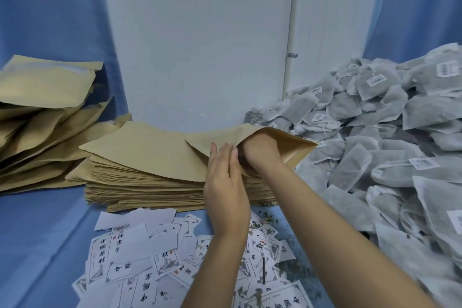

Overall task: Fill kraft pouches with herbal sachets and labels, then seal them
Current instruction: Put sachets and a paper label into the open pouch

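Note:
A kraft pouch [295, 147] lies with its mouth spread open on top of a thick stack of flat kraft pouches [150, 182]. My right hand [260, 152] reaches into the pouch's mouth, fingers hidden inside, so what it holds cannot be seen. My left hand [225, 182] rests with straight fingers against the pouch's near edge at the mouth. A large heap of grey herbal sachets [375, 145] fills the right side. Printed paper labels [150, 257] lie scattered in front of the stack, under my forearms.
A pile of fuller kraft pouches [42, 112] lies at the left on the blue cloth [37, 232]. A white wall panel [200, 45] stands behind the stack. Loose herb crumbs [287, 270] are strewn over the labels near the sachet heap.

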{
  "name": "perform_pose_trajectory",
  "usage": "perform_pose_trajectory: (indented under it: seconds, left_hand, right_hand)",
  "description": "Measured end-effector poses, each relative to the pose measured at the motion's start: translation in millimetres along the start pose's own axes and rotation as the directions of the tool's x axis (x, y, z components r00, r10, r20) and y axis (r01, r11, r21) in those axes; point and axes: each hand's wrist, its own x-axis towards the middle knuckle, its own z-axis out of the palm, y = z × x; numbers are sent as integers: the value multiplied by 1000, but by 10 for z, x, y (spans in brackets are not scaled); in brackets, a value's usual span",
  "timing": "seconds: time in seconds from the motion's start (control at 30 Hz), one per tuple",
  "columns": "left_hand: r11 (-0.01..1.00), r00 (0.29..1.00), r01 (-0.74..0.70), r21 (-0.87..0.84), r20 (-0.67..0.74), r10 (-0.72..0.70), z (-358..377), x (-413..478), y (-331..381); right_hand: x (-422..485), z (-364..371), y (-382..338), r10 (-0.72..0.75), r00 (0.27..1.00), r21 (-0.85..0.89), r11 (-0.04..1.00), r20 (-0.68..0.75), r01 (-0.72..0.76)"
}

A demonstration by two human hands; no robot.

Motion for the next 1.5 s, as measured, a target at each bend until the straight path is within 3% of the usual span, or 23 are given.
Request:
perform_pose_trajectory:
  seconds: [0.07, 0.13, 0.27, 0.37, 0.43, 0.5, 0.57, 0.63, 0.67, 0.73, 0.8, 0.83, 1.03, 1.1, 1.17, 1.27, 1.33, 1.4, 1.5]
  left_hand:
    - [1000, 1000, 3, 14, -4, -3, -2, 19, -9]
    - [1000, 1000, 1, 28, -14, -1, 3, 31, -16]
    - [998, 1000, 12, 56, -13, -12, 16, -6, -16]
    - [996, 1000, 12, 86, -1, -12, 27, -7, -30]
    - [991, 999, 24, 132, 28, -28, 46, 60, -39]
    - [982, 994, 77, 175, 61, -89, 84, 152, -42]
    - [975, 985, 134, 179, 83, -150, 114, 247, -43]
    - [971, 979, 156, 181, 100, -176, 141, 325, -27]
    - [969, 978, 161, 187, 100, -181, 149, 356, -22]
    - [966, 977, 171, 193, 92, -191, 167, 406, -13]
    - [965, 977, 175, 195, 84, -194, 179, 425, -8]
    - [964, 977, 177, 197, 84, -196, 187, 418, -9]
    - [961, 976, 169, 221, 101, -194, 201, 344, -61]
    - [960, 976, 165, 228, 104, -192, 194, 362, -64]
    - [954, 970, 152, 260, 147, -195, 186, 405, -63]
    - [938, 954, 152, 311, 202, -222, 171, 485, -60]
    - [935, 957, 161, 316, 182, -226, 153, 526, -49]
    - [934, 961, 165, 317, 161, -224, 135, 550, -35]
    - [926, 957, 136, 351, 194, -214, 116, 562, -35]
  right_hand:
    - [-11, -35, 37, -22, 984, -4, 1000, -176, 22]
    - [-17, -17, 32, -15, 983, 147, 988, -185, 43]
    - [-5, 56, 24, -117, 992, 37, 993, 43, 116]
    - [12, 69, 57, -133, 989, 79, 989, 68, 128]
    - [-58, 39, 148, -249, 966, 89, 963, -73, 255]
    - [-129, 21, 286, -254, 892, 103, 944, -375, 312]
    - [-202, 9, 460, -164, 810, 167, 937, -563, 306]
    - [-219, -45, 613, -2, 769, 272, 935, -639, 228]
    - [-195, -77, 703, 44, 778, 260, 953, -626, 156]
    - [-111, -126, 928, 57, 884, -25, 997, -464, -77]
    - [-67, -139, 1093, 132, 953, -349, 909, -271, -225]
    - [-67, -143, 1141, 176, 960, -426, 867, -220, -257]
    - [-23, -143, 1211, 213, 956, -534, 794, -203, -290]
    - [12, -193, 1252, 184, 948, -460, 840, -259, -289]
    - [11, -219, 1297, 101, 925, -252, 946, -367, -203]
    - [-68, -223, 1256, 37, 819, 77, 997, -573, 8]
    - [-120, -227, 1188, 91, 755, 257, 960, -649, 106]
    - [-141, -273, 1095, 149, 741, 453, 862, -655, 226]
    - [-112, -374, 910, 262, 829, 724, 652, -494, 225]
